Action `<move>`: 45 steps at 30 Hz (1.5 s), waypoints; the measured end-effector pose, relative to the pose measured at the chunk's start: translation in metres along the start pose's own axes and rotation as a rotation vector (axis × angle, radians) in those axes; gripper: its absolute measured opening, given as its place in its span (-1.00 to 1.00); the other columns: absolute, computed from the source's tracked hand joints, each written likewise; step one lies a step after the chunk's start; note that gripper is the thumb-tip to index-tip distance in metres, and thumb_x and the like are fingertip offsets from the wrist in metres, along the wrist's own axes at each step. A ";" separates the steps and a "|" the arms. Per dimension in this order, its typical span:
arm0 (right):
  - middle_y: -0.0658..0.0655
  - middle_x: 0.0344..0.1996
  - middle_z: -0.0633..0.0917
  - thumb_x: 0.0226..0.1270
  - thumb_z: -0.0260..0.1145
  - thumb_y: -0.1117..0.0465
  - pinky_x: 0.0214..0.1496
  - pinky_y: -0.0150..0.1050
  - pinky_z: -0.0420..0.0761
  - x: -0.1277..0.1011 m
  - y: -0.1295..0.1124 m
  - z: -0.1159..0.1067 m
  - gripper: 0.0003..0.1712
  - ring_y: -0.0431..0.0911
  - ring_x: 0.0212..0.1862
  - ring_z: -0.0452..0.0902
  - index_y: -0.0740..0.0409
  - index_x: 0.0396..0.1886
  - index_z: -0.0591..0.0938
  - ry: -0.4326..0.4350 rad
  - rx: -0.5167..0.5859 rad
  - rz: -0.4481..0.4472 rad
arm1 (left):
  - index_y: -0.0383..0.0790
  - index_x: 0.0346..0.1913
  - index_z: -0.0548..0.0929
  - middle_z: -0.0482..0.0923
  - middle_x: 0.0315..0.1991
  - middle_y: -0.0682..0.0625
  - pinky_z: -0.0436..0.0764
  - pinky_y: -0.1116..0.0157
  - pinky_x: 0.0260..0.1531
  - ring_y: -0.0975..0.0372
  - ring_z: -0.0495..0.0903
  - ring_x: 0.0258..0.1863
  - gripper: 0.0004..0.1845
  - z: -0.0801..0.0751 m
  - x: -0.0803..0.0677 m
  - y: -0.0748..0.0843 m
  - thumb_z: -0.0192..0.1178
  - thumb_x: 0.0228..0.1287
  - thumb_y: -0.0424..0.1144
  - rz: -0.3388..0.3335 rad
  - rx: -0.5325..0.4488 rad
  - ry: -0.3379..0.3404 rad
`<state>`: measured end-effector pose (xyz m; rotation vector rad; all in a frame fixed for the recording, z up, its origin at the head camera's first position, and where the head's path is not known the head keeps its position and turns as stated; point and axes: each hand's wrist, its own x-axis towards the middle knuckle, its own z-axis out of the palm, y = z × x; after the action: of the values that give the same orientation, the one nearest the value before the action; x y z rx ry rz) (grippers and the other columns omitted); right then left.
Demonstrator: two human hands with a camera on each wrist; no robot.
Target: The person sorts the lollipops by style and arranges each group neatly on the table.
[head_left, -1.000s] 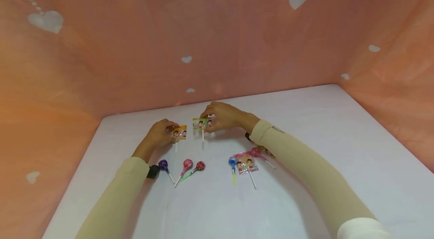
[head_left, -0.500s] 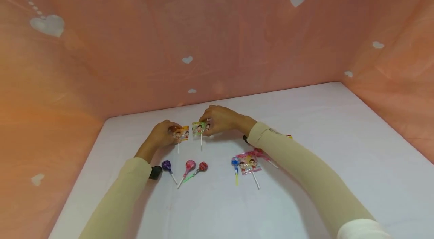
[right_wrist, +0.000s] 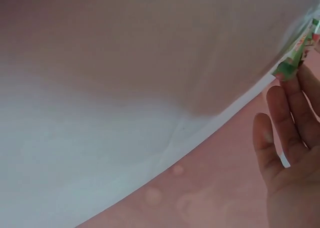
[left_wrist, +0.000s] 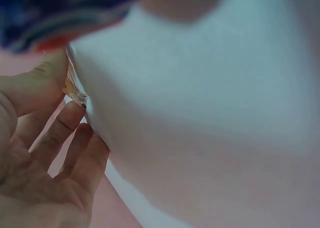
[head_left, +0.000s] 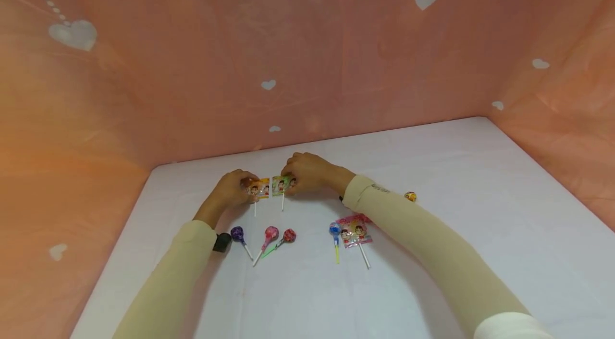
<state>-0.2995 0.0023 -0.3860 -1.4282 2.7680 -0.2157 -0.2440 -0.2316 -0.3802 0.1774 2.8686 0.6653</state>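
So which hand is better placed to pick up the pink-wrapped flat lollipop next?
Probably the right hand: the pink-wrapped flat lollipop lies beside the right forearm, while the left hand is farther away. Both hands are occupied, pinching the green-wrapped lollipop and the orange-wrapped lollipop.

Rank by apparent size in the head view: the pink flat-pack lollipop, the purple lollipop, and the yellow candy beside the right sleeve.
1. Pink flat-pack lollipop, clearly largest.
2. Purple lollipop, a smaller round head on a stick.
3. Yellow candy, smallest; it lies a bit farther from the camera, so part of that gap may be distance.
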 end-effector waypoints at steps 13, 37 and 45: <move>-0.01 0.15 0.64 0.28 0.32 -0.27 0.34 -0.15 0.45 0.003 -0.005 0.002 -0.37 -0.10 0.20 0.47 -0.06 0.22 0.62 -0.063 -0.041 0.040 | -0.30 0.25 0.56 0.53 0.09 -0.32 0.42 -0.16 0.25 -0.15 0.49 0.13 -0.41 -0.003 -0.003 -0.004 0.43 0.15 -0.23 0.021 -0.031 -0.003; 0.02 0.17 0.62 0.30 0.27 -0.31 0.35 -0.10 0.44 -0.003 -0.007 -0.002 -0.35 -0.07 0.22 0.47 -0.04 0.23 0.62 -0.035 -0.023 0.036 | -0.29 0.27 0.55 0.50 0.16 -0.33 0.34 -0.18 0.33 -0.20 0.43 0.25 -0.42 -0.004 -0.007 -0.001 0.41 0.20 -0.21 -0.010 -0.062 -0.021; 0.04 0.19 0.63 0.28 0.28 -0.33 0.40 -0.06 0.40 -0.017 0.001 -0.020 -0.33 -0.02 0.28 0.45 -0.03 0.22 0.63 -0.013 -0.019 0.034 | -0.28 0.25 0.57 0.52 0.12 -0.31 0.36 -0.16 0.31 -0.17 0.46 0.20 -0.43 -0.005 -0.005 0.000 0.43 0.17 -0.21 0.011 -0.030 -0.004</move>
<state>-0.2918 0.0192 -0.3669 -1.3804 2.7887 -0.1798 -0.2398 -0.2346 -0.3753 0.1899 2.8542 0.7095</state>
